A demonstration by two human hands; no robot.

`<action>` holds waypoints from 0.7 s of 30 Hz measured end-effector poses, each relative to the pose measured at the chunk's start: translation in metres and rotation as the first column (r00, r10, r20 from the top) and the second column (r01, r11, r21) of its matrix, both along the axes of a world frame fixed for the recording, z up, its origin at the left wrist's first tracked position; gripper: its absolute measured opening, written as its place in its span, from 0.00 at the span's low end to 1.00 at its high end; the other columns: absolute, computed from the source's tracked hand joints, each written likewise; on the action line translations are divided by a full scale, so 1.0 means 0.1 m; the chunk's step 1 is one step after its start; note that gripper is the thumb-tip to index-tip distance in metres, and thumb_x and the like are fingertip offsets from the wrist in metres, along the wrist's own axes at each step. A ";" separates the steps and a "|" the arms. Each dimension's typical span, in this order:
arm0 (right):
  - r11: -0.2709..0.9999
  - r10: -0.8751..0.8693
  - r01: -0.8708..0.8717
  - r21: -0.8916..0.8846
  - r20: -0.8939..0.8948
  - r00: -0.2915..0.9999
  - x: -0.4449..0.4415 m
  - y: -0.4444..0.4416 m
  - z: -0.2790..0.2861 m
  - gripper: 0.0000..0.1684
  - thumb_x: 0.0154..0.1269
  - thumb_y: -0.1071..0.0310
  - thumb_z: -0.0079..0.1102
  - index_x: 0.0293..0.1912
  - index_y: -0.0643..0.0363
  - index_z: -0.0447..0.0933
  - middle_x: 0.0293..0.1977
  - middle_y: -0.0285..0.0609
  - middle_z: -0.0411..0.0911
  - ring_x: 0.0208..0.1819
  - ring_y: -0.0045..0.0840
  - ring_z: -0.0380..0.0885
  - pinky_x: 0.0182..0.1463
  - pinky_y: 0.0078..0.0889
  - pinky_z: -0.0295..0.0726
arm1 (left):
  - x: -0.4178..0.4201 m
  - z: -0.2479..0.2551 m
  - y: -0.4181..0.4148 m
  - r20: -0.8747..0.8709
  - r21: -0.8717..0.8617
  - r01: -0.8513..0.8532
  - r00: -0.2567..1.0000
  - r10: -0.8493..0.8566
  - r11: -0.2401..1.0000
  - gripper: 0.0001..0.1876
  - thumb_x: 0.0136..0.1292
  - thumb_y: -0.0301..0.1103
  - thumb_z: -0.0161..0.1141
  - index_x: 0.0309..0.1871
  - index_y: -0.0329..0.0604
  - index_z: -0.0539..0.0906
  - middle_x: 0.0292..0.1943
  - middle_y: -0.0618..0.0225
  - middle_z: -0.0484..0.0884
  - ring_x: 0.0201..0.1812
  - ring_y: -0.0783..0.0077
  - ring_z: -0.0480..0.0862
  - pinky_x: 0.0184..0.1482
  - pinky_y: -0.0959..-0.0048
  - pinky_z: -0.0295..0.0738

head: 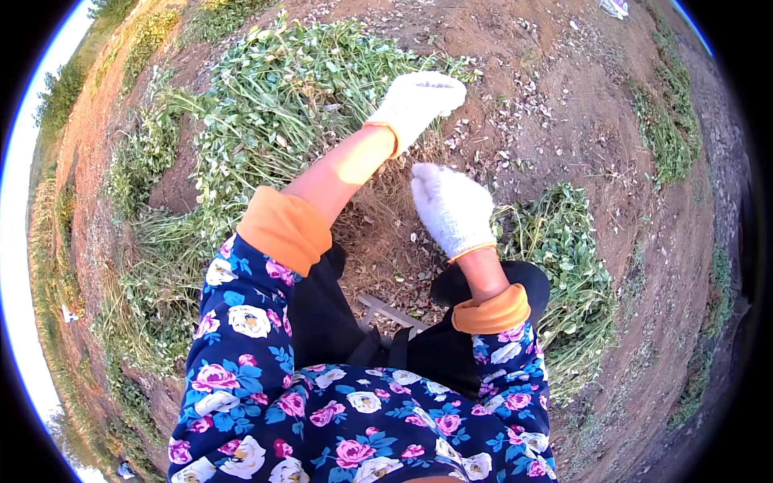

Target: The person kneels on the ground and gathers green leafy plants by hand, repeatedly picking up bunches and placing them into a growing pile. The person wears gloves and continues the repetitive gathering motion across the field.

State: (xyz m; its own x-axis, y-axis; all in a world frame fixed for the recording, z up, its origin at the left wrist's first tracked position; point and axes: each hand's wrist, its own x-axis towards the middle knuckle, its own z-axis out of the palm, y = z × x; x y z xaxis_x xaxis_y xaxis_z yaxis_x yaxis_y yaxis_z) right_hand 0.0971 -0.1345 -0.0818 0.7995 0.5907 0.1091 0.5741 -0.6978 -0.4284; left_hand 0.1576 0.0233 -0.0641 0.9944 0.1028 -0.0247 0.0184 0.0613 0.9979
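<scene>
My left hand (420,105), in a white knit glove, is stretched out over the right edge of a large heap of pulled green leafy plants (284,102). Its fingers curl downward, and whatever may be under them is hidden. Nearer my body, my right hand (453,208), gloved alike, is bent with its back to the camera; its palm side does not show. Dry roots and stems (386,196) lie on the soil between and below the two hands. A smaller plant heap (567,271) lies to the right, beside my right knee.
Below my lap is part of a low stool frame (386,311). Reddish-brown soil (580,139) with scattered dry leaves stretches to the right. More cut plants (670,121) lie in a row at the far right. A pale object (614,8) sits at the top edge.
</scene>
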 end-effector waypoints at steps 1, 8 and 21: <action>0.983 -0.070 0.057 0.173 0.066 0.995 0.04 -0.02 0.00 0.10 0.67 0.65 0.58 0.48 0.53 0.80 0.37 0.45 0.85 0.38 0.37 0.85 0.43 0.39 0.83 | -0.10 0.08 -0.02 -0.003 -0.105 -0.013 1.000 0.012 0.994 0.13 0.65 0.31 0.66 0.52 0.39 0.85 0.44 0.66 0.87 0.43 0.76 0.86 0.47 0.78 0.81; 0.427 0.140 0.330 0.842 -0.422 0.896 0.03 0.07 0.09 0.13 0.68 0.74 0.60 0.52 0.62 0.75 0.44 0.37 0.80 0.47 0.15 0.77 0.52 0.24 0.78 | -0.71 0.30 0.03 -0.087 -0.491 -0.024 0.996 -0.022 0.871 0.17 0.68 0.26 0.61 0.60 0.40 0.78 0.50 0.61 0.85 0.53 0.66 0.84 0.56 0.68 0.80; 0.430 0.121 0.177 0.885 -0.251 0.960 -0.06 0.22 0.09 0.25 0.66 0.73 0.63 0.62 0.61 0.73 0.54 0.39 0.77 0.50 0.18 0.77 0.55 0.24 0.78 | -0.86 0.09 0.13 -0.082 -0.637 0.080 0.982 -0.171 0.766 0.14 0.73 0.35 0.55 0.56 0.37 0.79 0.46 0.68 0.83 0.48 0.75 0.82 0.55 0.73 0.79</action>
